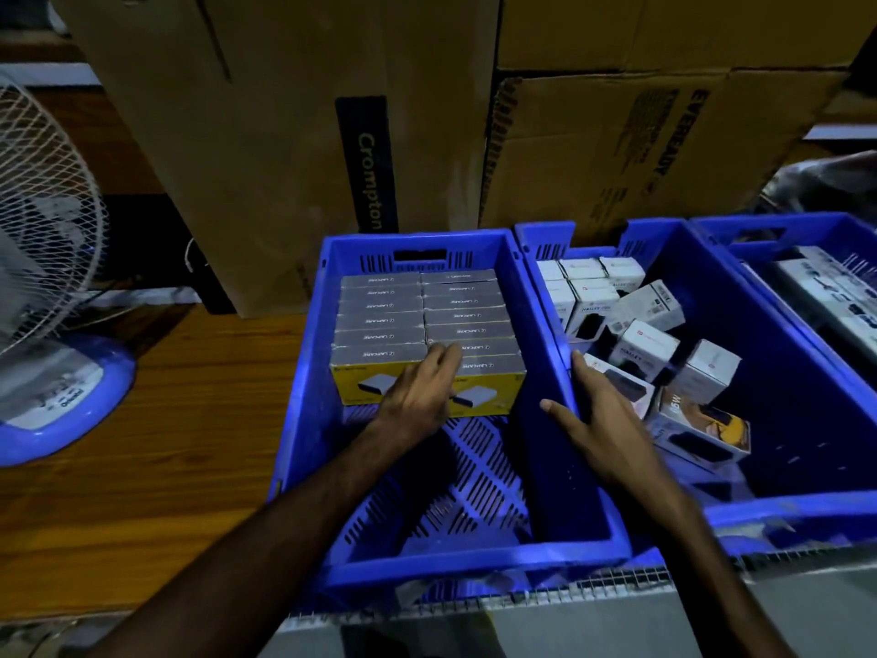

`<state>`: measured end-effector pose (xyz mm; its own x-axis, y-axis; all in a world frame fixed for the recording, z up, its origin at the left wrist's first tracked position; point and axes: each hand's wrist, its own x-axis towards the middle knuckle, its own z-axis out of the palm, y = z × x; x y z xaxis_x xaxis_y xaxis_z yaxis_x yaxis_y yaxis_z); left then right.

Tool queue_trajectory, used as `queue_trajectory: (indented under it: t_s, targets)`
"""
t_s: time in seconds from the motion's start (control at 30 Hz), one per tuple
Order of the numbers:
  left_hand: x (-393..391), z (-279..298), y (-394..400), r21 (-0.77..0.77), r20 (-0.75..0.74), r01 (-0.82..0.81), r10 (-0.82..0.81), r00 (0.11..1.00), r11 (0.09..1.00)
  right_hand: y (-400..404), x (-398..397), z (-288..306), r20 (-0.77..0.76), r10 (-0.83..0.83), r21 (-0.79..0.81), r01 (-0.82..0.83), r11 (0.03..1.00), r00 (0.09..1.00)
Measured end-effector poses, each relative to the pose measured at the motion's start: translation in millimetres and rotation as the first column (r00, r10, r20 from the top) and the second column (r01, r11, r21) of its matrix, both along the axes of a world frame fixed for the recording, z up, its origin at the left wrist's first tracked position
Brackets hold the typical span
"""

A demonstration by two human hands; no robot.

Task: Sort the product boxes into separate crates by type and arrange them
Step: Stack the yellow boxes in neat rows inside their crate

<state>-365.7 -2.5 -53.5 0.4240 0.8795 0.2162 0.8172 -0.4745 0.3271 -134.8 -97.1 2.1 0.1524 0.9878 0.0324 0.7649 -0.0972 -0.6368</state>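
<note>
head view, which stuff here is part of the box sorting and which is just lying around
Part of the job:
- left crate with rows of yellow boxes
- middle crate with jumbled white boxes
- right crate
- left hand, right hand

Just lying about:
- fan
- cardboard cartons

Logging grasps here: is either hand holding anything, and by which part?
Neither: left hand rests on yellow-fronted grey boxes; right hand rests on blue crate wall.

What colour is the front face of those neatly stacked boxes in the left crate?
Yellow, with grey tops; the stacked boxes show best in the head view, the only one.
</note>
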Motion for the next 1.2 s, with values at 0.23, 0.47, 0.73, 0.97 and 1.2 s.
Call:
queue_trajectory:
  t_s: [0.23, 0.47, 0.73, 0.97, 1.2]
  targets:
    - [0.4, -0.3, -1.1, -0.036, -0.054, 0.005, -0.007, 0.999, 0.999, -1.6, -1.7, 3.9, 0.002, 0.002, -0.014, -0.002, 1.000, 1.000]
    - [-5.0, 13.7, 4.2, -0.112, -0.064, 0.066, -0.073, 0.995, 0.992, -3.5, 1.0, 4.9, -0.065, 0.002, -0.036, -0.004, 0.999, 0.998]
    - [-15.7, 26.1, 2.5, -0.199, -0.008, 0.022, -0.024, 1.000, 0.980, -5.0, 4.1, 4.9, -0.056, 0.020, -0.048, -0.023, 0.999, 0.998]
    - [-4.6, 35.5, -20.6, -0.150, 0.047, 0.000, 0.007, 0.999, 0.989, -13.4, 10.9, 12.6, -0.068, 0.043, -0.003, -0.044, 0.999, 0.997]
    - [1.0, 12.2, -25.1, -0.313, -0.094, 0.118, -0.154, 0.984, 0.943, -28.8, 19.2, 23.4, -0.113, 0.093, 0.004, -0.094, 0.996, 0.989]
